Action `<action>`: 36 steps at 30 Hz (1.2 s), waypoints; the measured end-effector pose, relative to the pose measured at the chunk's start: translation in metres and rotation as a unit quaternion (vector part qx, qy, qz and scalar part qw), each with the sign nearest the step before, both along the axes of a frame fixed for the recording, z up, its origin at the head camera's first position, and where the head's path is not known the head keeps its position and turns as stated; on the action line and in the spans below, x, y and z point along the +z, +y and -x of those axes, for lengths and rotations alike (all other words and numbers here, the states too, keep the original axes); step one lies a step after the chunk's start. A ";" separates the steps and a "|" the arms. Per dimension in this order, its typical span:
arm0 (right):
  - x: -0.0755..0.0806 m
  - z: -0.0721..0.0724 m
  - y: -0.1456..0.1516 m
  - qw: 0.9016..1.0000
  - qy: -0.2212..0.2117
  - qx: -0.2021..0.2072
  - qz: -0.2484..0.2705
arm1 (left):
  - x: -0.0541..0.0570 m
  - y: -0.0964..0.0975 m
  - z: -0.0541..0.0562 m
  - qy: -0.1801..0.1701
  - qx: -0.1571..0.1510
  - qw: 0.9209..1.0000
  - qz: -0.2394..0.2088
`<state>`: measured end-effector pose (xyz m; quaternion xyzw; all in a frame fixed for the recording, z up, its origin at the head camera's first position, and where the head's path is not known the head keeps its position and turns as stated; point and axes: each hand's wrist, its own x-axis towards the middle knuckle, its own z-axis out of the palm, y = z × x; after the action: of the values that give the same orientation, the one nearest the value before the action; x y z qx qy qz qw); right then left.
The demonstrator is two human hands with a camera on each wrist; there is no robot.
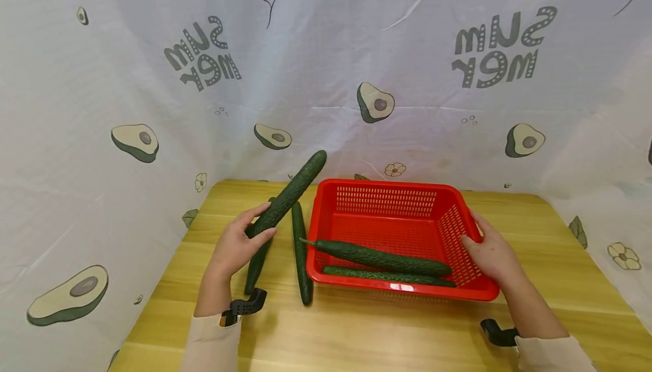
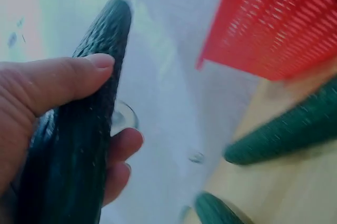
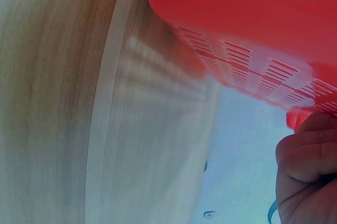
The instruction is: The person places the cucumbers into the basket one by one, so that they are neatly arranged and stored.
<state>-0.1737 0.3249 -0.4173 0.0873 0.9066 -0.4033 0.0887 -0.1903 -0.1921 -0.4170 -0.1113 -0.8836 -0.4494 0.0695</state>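
Observation:
My left hand grips a dark green cucumber by its lower end and holds it tilted up, left of the red basket. In the left wrist view the thumb lies along that cucumber, with fingertips showing on its other side. My right hand holds the basket's right rim. Inside, one cucumber slants across the front part, its stem over the left rim. Another cucumber lies along the front wall. Part of the right hand's fingers is hidden by the rim.
Two more cucumbers lie on the wooden table left of the basket: one close beside it, the other partly hidden behind my left hand. A white printed curtain hangs behind and at both sides.

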 end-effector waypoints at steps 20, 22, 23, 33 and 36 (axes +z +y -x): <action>-0.002 -0.001 0.002 1.000 -0.005 -0.003 0.008 | 0.070 0.092 0.024 0.020 -0.272 0.939 0.211; -0.002 -0.002 0.002 1.000 -0.005 -0.003 0.005 | 0.073 0.107 0.029 0.011 -0.291 0.928 0.232; -0.003 -0.002 0.002 1.000 -0.006 -0.003 0.006 | 0.074 0.114 0.031 0.005 -0.297 0.924 0.239; -0.002 0.001 0.001 1.000 0.005 0.007 0.009 | 0.072 0.167 0.048 0.014 -0.311 0.892 0.328; -0.002 0.001 0.002 1.000 0.005 0.008 0.009 | 0.068 0.178 0.049 0.012 -0.315 0.878 0.360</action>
<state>-0.1745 0.3265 -0.4190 0.0772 0.9041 -0.4109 0.0879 -0.2396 -0.0140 -0.3495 -0.4065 -0.9018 -0.0967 -0.1105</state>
